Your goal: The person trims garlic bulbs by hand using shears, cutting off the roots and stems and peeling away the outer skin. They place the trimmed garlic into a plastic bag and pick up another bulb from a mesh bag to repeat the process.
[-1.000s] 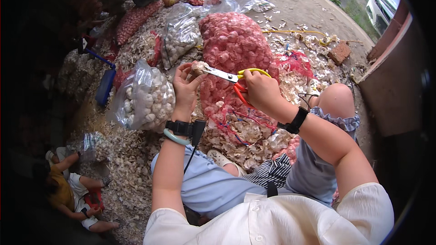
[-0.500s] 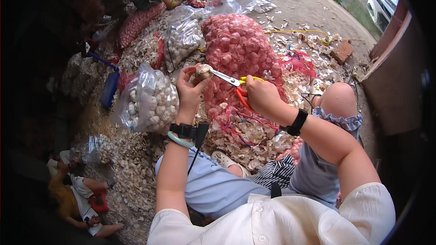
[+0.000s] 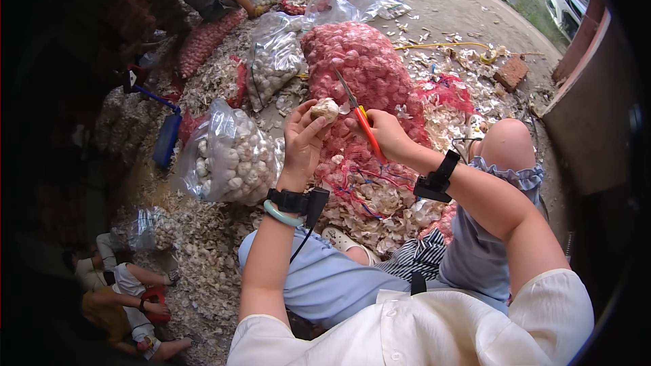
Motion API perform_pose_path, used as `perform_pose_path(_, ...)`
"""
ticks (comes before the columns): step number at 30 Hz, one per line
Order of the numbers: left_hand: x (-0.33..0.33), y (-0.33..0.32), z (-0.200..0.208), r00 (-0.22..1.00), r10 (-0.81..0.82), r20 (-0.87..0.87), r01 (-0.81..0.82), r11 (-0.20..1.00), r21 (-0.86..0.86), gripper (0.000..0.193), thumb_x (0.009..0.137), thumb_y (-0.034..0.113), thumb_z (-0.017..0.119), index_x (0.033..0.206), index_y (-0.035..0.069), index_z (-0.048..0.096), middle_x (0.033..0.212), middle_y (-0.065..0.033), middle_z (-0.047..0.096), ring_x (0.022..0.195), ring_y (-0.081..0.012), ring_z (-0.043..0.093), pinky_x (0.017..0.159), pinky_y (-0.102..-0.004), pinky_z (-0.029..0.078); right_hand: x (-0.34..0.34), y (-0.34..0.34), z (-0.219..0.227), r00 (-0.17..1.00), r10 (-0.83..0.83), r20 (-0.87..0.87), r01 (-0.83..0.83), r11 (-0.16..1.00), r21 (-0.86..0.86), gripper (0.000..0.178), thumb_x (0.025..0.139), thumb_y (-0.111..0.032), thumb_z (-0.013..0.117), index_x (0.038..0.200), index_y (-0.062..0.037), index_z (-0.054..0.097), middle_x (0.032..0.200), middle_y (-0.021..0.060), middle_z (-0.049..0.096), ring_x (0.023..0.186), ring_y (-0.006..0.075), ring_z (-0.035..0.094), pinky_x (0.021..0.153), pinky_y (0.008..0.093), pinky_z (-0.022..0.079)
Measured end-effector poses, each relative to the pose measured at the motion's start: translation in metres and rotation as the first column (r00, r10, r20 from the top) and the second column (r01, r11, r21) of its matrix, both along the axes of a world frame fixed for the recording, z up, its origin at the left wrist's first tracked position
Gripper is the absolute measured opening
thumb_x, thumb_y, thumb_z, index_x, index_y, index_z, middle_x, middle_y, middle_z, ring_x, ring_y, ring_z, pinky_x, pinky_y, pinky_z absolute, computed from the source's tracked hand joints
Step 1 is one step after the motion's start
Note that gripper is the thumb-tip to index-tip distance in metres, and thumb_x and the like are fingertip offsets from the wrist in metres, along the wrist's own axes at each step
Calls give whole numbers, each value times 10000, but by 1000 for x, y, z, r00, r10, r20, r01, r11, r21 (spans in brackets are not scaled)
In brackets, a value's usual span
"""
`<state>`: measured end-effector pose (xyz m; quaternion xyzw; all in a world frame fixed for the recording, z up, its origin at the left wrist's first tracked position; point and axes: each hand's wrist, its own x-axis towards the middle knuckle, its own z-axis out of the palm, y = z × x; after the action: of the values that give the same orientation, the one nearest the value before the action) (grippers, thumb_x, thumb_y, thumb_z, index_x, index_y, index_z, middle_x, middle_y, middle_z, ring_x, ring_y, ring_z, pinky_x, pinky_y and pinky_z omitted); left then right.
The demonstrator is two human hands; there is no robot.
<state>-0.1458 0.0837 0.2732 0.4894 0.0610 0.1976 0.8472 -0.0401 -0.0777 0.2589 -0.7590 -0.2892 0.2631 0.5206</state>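
Note:
Between its fingertips my left hand [image 3: 303,137] pinches a whitish-brown garlic bulb [image 3: 325,110]. My right hand [image 3: 391,135] is wrapped round the red and yellow handles of a pair of scissors [image 3: 365,124]. Their blades look closed and point up and away, just right of the bulb and apart from it. Right behind both hands stands a big red mesh sack [image 3: 352,47] full of garlic bulbs. To the left of my left wrist sits a clear plastic bag [image 3: 234,156] of pale trimmed bulbs.
Garlic skins [image 3: 203,251] cover the ground around my legs. Another clear bag [image 3: 274,61] of garlic stands farther back. A blue long-handled dustpan [image 3: 167,137] is at the left, a brick [image 3: 511,74] at the right. Other people sit at the far left and lower left.
The scissors have come off the bulb, swung upright and closed. My left hand has moved right and slightly nearer with the garlic bulb, whose face is turned differently.

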Motion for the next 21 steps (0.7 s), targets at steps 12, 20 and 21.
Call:
perform_pose_path(12, 2, -22, -20, 998, 68, -9, -65, 972, 227, 220, 887, 89, 612, 1082, -13, 606, 1002, -95, 660, 883, -120, 630, 771, -237, 522, -7, 4, -6, 836, 173, -521, 226, 757, 614, 392, 700, -134, 818, 908, -18, 507, 740, 34, 560, 643, 130, 586, 535, 276, 476)
perform_pose_path(20, 11, -18, -34, 969, 246, 32, -248, 964, 100, 109, 909, 140, 598, 866, 48, 559, 844, -19, 618, 713, -65, 560, 615, -217, 462, -11, 4, -4, 851, 111, -514, 206, 829, 519, 352, 713, -104, 796, 866, -17, 491, 753, 67, 584, 629, 149, 606, 503, 298, 478)
perform_pose_path(21, 11, -19, -35, 969, 245, 32, -247, 964, 100, 109, 909, 140, 598, 866, 48, 559, 844, -19, 618, 713, -65, 560, 615, -217, 462, -11, 4, -4, 851, 110, -514, 207, 829, 520, 352, 713, -104, 796, 866, -17, 491, 753, 67, 584, 629, 149, 606, 503, 298, 478)
